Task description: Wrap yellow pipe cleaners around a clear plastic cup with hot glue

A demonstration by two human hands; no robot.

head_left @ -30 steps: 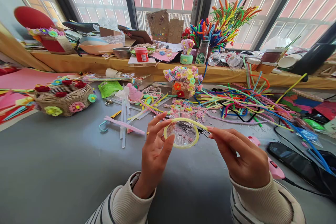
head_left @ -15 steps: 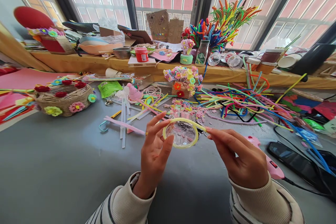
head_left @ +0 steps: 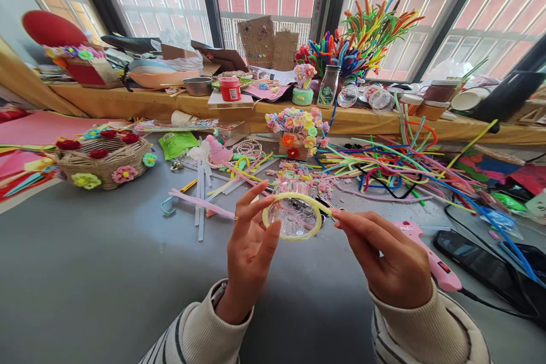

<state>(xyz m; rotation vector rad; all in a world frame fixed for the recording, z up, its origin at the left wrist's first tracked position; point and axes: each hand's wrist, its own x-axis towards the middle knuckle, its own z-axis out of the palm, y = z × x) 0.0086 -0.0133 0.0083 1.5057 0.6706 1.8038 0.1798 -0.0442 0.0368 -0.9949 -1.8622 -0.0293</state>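
Note:
A clear plastic cup (head_left: 294,219) is tipped so its round opening faces me, above the grey table. Around its rim runs a yellow pipe cleaner (head_left: 319,226). My left hand (head_left: 249,256) grips the cup's left side between thumb and fingers. At the right, my right hand (head_left: 386,250) pinches the loose end of the pipe cleaner, which stands off from the rim at the upper right. Behind the cup lie scissors, mostly hidden, and a heap of small pink and yellow scraps (head_left: 290,173).
A pink glue gun (head_left: 443,273) lies beside my right wrist, next to a black phone (head_left: 464,256). Several glue sticks (head_left: 200,199) lie left of the cup. A flowered basket (head_left: 108,162) stands at left; many loose pipe cleaners (head_left: 384,168) spread at back right.
Both hands and the cup have shifted very slightly left. The right hand's pinch on the pipe cleaner's end sits a little lower.

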